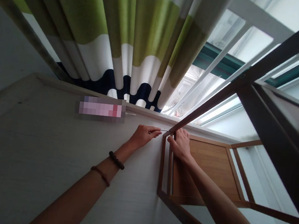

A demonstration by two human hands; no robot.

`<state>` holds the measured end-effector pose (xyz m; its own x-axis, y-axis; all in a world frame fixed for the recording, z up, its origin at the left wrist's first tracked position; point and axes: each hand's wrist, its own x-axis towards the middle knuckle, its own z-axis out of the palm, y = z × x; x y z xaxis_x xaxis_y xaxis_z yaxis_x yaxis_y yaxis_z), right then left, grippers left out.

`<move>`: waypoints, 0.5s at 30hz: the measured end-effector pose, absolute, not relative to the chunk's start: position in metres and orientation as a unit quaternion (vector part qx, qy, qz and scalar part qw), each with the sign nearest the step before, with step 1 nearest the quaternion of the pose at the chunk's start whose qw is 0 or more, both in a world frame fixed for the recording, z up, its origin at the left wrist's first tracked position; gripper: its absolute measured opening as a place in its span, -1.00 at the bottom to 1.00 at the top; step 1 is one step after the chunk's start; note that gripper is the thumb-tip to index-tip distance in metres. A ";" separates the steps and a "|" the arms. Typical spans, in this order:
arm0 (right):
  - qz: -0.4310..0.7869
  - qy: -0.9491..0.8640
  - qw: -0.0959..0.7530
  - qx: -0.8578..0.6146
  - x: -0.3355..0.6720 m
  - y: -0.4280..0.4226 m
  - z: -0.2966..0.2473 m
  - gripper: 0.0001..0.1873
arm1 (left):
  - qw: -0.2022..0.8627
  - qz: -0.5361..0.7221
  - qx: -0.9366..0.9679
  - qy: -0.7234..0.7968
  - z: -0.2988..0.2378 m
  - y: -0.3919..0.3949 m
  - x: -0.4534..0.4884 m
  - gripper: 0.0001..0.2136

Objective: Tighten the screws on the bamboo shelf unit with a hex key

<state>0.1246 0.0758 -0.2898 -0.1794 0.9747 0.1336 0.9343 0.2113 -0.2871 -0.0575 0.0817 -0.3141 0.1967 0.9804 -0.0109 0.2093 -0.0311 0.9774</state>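
Observation:
My left hand point(144, 135), with two bracelets on its wrist, pinches a thin metal rod point(165, 130) between thumb and fingers. The rod points right, its tip at the corner of a brown wooden frame point(162, 162); whether it sits in a hole there is too small to tell. My right hand point(180, 144) grips the same frame close to that corner, thumb on the near side and fingers curled over the wood. A flat wooden panel point(213, 167) is set within the frame, beneath my right forearm.
Green, white and navy curtains point(157, 31) hang ahead, beside a barred window point(220, 62). A dark wooden bar point(214, 97) slants from the frame's corner up to the right. A blurred-out pinkish item point(100, 109) lies on the pale floor point(55, 152) along the skirting.

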 end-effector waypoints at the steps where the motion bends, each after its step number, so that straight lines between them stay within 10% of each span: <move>1: 0.070 -0.765 0.145 -0.623 0.124 0.076 -0.289 -0.92 | 0.544 0.404 0.554 0.484 -0.316 0.083 -0.057 -0.68; 7: 0.064 -0.765 0.145 -0.624 0.125 0.076 -0.288 -0.92 | 0.651 0.373 0.487 0.448 -0.322 0.103 -0.058 -0.62; 15: 0.061 -0.766 0.147 -0.623 0.125 0.076 -0.290 -0.91 | 0.308 0.216 0.795 0.476 -0.296 0.123 -0.063 -0.86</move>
